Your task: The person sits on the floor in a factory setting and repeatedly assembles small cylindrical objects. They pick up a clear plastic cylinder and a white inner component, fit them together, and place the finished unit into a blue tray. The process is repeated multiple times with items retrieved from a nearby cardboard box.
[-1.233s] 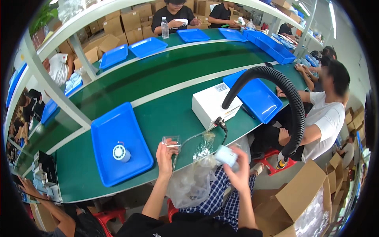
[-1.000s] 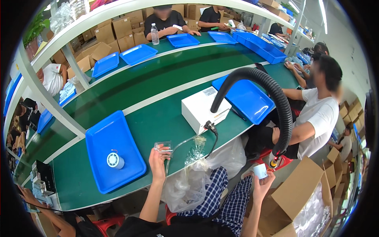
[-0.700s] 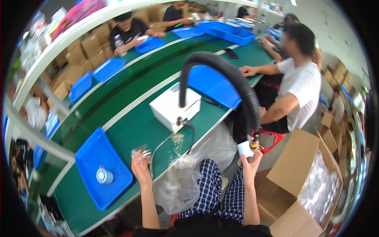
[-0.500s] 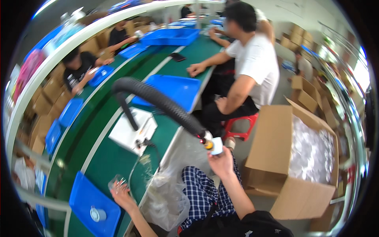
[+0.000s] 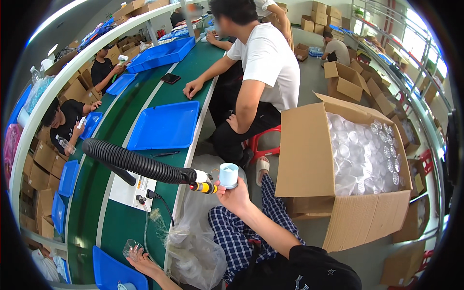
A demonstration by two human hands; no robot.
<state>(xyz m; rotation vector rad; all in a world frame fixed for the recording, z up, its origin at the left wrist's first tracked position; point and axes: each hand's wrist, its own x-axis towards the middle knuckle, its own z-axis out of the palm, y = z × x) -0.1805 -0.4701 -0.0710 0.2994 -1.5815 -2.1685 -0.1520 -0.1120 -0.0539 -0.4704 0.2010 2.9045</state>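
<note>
At near left, a blue tray (image 5: 108, 269) sits on a green table (image 5: 121, 220), a pale blue piece (image 5: 126, 286) in it cut off by the lower edge of view. Just right of the tray, a person's left hand (image 5: 143, 264), palm up, curls its fingers, seemingly loosely, about a clear cup (image 5: 131, 248). Farther off, a black ribbed hose (image 5: 140, 165) leads from a white box (image 5: 122, 192) to a yellow-and-black nozzle (image 5: 207, 187). There the right hand (image 5: 236, 197) pinches a pale blue cylinder (image 5: 228, 177) upright between thumb and fingers, just beside the nozzle's tip; whether the two touch cannot be told. The thin clear cup could slip if the left wrist tips, the hold being slack; the cylinder could be knocked askew by the nozzle so close by; a loose clear tube (image 5: 146, 232) could snag the left wrist. The count, left to right: at least four shallow trays (image 5: 69, 179) along the table's far side, one near-left tray, one clear cup in hand, one white box, one hose, one far bin (image 5: 166, 59), one cylinder and, at right, one large open carton (image 5: 309, 154), its many cups (image 5: 355, 154) overlapping past counting.
</note>
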